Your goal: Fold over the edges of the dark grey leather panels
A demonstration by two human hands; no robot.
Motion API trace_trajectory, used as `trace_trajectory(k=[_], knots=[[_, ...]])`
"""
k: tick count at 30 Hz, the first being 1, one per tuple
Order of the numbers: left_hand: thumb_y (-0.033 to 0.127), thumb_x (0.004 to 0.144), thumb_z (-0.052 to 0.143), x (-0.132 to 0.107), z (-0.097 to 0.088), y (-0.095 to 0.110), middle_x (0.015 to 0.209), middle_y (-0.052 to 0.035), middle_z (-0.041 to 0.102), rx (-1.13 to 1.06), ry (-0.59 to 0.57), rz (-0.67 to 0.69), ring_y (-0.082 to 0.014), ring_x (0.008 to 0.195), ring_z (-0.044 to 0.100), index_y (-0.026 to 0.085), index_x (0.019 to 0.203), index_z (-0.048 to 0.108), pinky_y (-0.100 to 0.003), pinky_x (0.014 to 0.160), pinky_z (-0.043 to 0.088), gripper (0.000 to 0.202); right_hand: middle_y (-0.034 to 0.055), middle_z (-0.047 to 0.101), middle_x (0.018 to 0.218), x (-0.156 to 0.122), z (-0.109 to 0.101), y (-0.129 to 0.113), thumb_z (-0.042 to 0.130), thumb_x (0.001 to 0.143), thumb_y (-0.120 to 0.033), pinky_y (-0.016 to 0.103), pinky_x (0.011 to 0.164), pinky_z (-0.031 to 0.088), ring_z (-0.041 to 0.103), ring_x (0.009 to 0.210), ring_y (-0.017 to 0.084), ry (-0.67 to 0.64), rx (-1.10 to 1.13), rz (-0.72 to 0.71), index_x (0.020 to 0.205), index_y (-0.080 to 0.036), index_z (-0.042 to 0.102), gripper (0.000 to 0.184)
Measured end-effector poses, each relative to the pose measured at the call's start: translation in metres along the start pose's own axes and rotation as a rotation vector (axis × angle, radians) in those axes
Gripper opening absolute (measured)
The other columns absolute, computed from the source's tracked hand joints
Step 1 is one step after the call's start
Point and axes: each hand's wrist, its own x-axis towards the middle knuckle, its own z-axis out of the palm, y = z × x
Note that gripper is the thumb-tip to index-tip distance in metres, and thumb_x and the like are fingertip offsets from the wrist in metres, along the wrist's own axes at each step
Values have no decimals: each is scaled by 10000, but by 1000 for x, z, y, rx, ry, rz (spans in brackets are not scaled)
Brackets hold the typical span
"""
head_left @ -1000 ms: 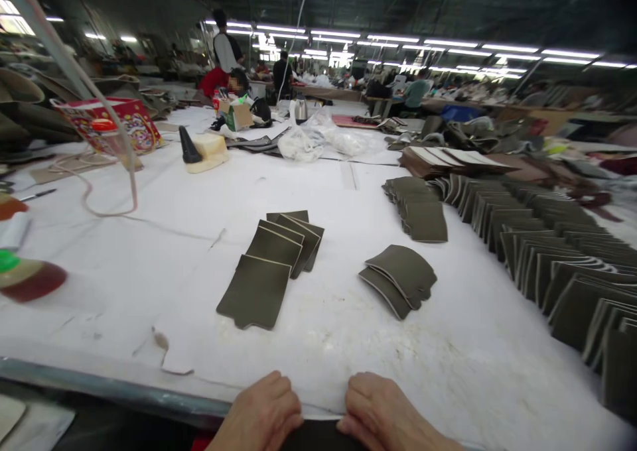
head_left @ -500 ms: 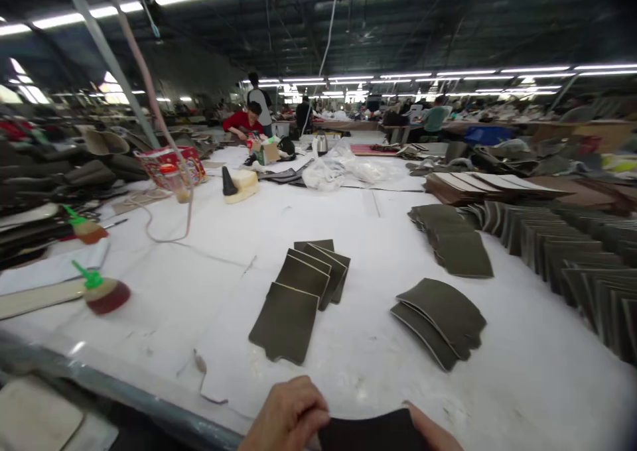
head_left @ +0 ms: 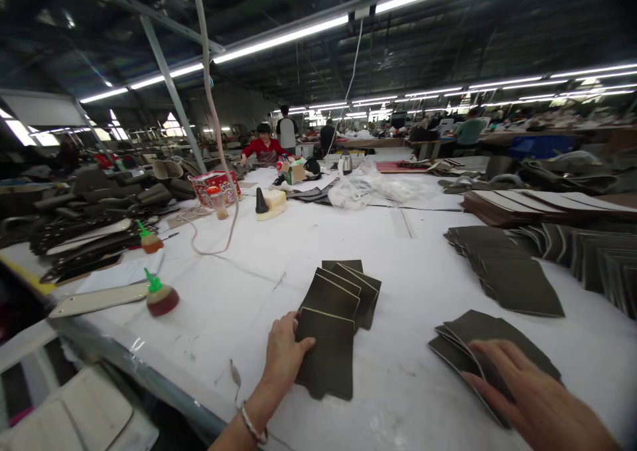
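My left hand (head_left: 284, 348) grips the left edge of the front dark olive panel (head_left: 327, 361), thumb on top and fingers at the side. This flat, leather-like piece has a notched near edge and a pale far edge. Behind it, several similar panels (head_left: 338, 292) overlap in a fanned pile. To the right, my right hand (head_left: 522, 385) reaches over a second small pile of curved dark panels (head_left: 502, 331). Its fingers are stretched out and its thumb is apart, near the left edges of that pile. How far the fingers touch the panels is unclear.
Further stacked panels (head_left: 522, 285) lie at the right, beside brown-and-white sheets (head_left: 537, 205). Two green-capped bottles (head_left: 162, 298) stand left near a pale strip (head_left: 104, 300). A hanging hose (head_left: 213, 106) drops onto the table. Clear plastic (head_left: 368, 186) and a co-worker in red (head_left: 263, 147) are beyond.
Both hands held a dark panel at the near edge before. Now my left hand is on the middle pile's front panel, slightly turned, and my right hand is at the right pile. The view has shifted left.
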Motion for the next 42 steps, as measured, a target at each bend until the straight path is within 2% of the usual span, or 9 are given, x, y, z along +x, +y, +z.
trace_trajectory(k=[3,6,9,12,16,19,25,28,42], knots=[[259,756,566,-13,-5,5,773,-44,588,-131,-174,-8,-186,768,530,105,927,644,-323,746,443,243,75,615,994,-9,29,-33,463,865,-655,365,721,524,636,798,226,-229,198,46,1125,-236,589,509],[359,742,611,-33,-5,6,712,-6,558,-434,-422,-63,-85,571,419,109,964,651,-204,522,312,336,37,599,856,-14,43,-72,482,892,-598,304,684,472,568,711,180,-414,471,143,1236,-213,514,518],[432,689,694,-53,1,4,676,14,514,-657,-602,-174,-45,488,303,103,995,635,-211,449,167,453,6,511,722,-13,49,-101,534,856,-595,270,592,378,468,646,157,-545,732,188,986,-175,587,443],[498,709,695,-64,2,5,655,25,481,-581,-691,-125,-61,520,345,109,897,632,-215,462,208,437,2,458,706,-17,53,-112,549,852,-600,255,591,337,425,661,141,-628,975,172,744,-167,515,448],[419,780,633,-64,-3,19,633,23,498,-377,-651,-17,-84,595,399,104,773,660,-219,532,271,316,-6,441,697,-33,56,-115,583,834,-600,252,592,310,395,660,132,-767,1047,176,738,-160,493,459],[277,730,631,-64,-5,30,582,21,526,-252,-728,23,-90,594,429,99,683,682,-221,538,279,191,-9,459,702,-45,59,-115,570,858,-564,252,591,307,403,665,132,-815,998,154,750,-157,510,425],[252,654,625,-68,-2,32,503,34,502,-274,-913,-98,-85,485,415,107,656,681,-206,470,304,155,24,558,864,-52,47,-121,498,919,-330,292,684,374,490,745,166,-709,600,12,950,-187,545,153],[242,603,642,-71,3,27,486,18,540,-391,-937,-230,-101,466,458,108,622,671,-211,477,358,139,48,534,1089,-51,37,-132,497,907,-196,343,790,386,499,899,196,-579,441,-210,1118,-257,532,222],[250,612,640,-81,12,25,467,39,500,-470,-899,-239,-76,460,410,123,574,614,-204,479,314,135,-21,562,831,-61,57,-150,784,690,-97,328,704,246,445,761,183,-182,350,-546,857,-212,563,300]])
